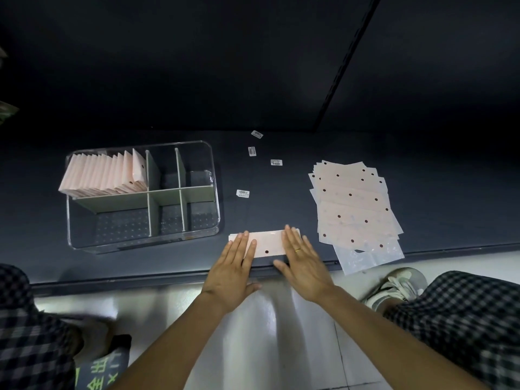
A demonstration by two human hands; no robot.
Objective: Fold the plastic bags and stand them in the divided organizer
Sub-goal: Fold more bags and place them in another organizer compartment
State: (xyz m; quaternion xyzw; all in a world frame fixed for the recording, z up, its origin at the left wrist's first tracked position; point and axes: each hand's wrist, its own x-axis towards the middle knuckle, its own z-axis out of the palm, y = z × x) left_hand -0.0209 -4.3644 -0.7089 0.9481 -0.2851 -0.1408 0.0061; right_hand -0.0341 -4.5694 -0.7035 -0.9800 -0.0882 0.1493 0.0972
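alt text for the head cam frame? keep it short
Both hands, left hand and right hand, press flat on a folded pink plastic bag at the dark table's near edge. A clear divided organizer on the left holds a row of folded bags upright in one compartment; a stack of unfolded bags lies on the right.

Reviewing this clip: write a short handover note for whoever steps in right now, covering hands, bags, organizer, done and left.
Left hand: flat, fingers straight, pressing the left end of the folded bag at the table's near edge.
Right hand: flat on its right end.
Organizer: a row of folded bags stands in the back-left compartment; the other compartments show no bags.
Done: that row filed; the current bag folded into a long strip.
Left: finish folding the strip, stand it in the organizer, then work through the unfolded stack on the right.
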